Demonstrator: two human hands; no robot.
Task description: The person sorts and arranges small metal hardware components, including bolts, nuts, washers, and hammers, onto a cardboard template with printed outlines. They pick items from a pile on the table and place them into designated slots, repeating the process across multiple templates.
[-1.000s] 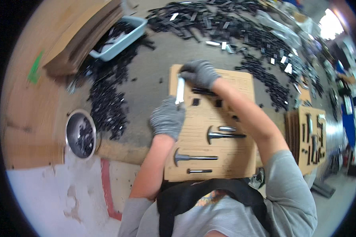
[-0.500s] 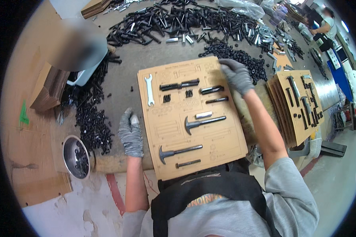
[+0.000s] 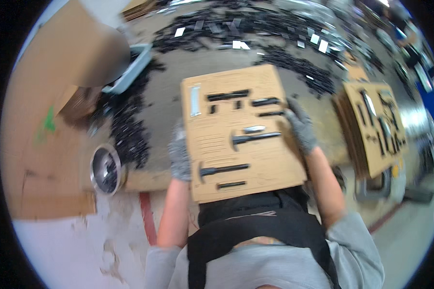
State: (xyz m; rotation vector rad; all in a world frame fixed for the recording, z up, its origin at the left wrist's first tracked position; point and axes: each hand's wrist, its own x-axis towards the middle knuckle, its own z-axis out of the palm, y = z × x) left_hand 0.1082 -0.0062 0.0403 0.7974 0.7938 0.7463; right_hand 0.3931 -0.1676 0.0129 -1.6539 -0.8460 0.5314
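Cardboard sheet [image 3: 270, 168] lies at the near side of the table [image 3: 169, 98], between our two hands, its lower edge close to the body. Left hand [image 3: 180, 155] is at its left edge, right hand [image 3: 302, 127] at its right; blur hides whether either set of fingers is clamped on it.

Handling, our judgement: card light and fairly stiff, liable to bow under the metal pieces. Silver wrench [image 3: 195, 101] and the lower T-headed tool [image 3: 226, 169] probably weigh most; smooth metal could slide if we tilt. Best hold: both side edges, mid-height, kept level.

Against half a second ago: left hand, then clear of the card, is at its edge; right hand sits lower than the upper corner. Wrench keeps its corner.
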